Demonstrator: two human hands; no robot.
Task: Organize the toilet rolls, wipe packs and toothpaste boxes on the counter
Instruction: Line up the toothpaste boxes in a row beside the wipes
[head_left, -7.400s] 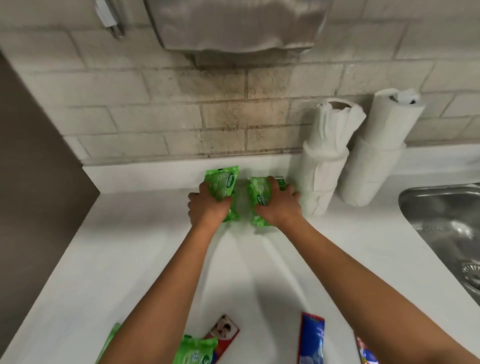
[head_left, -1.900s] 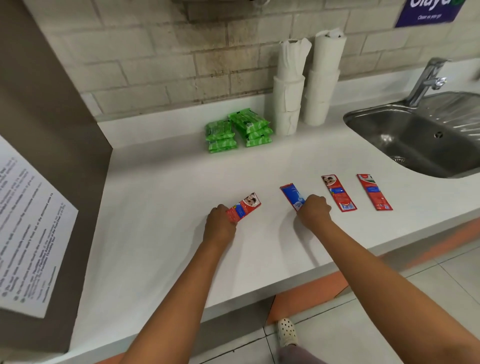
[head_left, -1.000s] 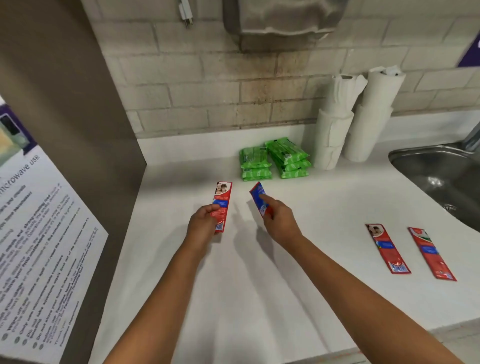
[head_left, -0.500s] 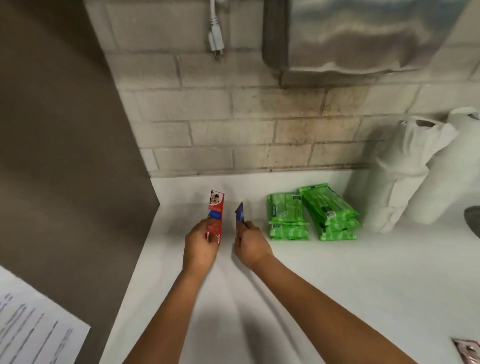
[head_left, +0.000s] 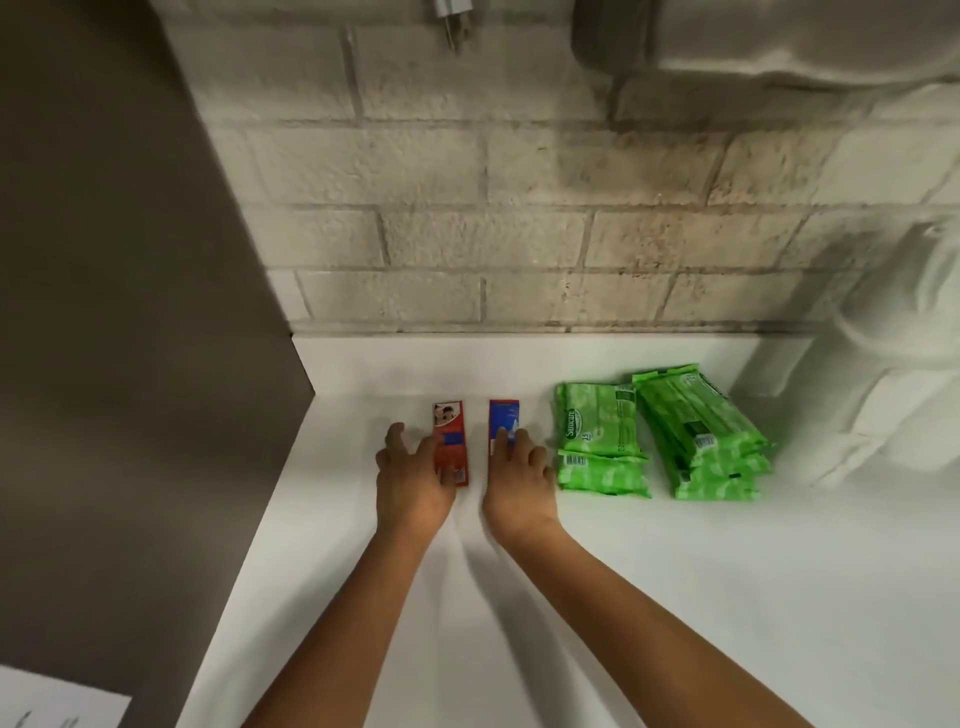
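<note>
Near the back left corner of the white counter, a red toothpaste box and a blue toothpaste box lie flat, side by side. My left hand rests its fingers on the red box's near half. My right hand presses its fingers on the blue box's near half. Just right of them sit two stacks of green wipe packs, the right-hand stack taller and slightly skewed. Stacked white toilet rolls stand blurred at the right edge, against the wall.
A brown side panel walls off the counter's left side, with a printed sheet low on it. The brick wall runs behind the counter. A metal dispenser and a dangling plug hang above.
Both hands carried the two boxes from the counter's front to the back left. Half a second ago the boxes were held upright; now they lie flat beside the wipe packs.
</note>
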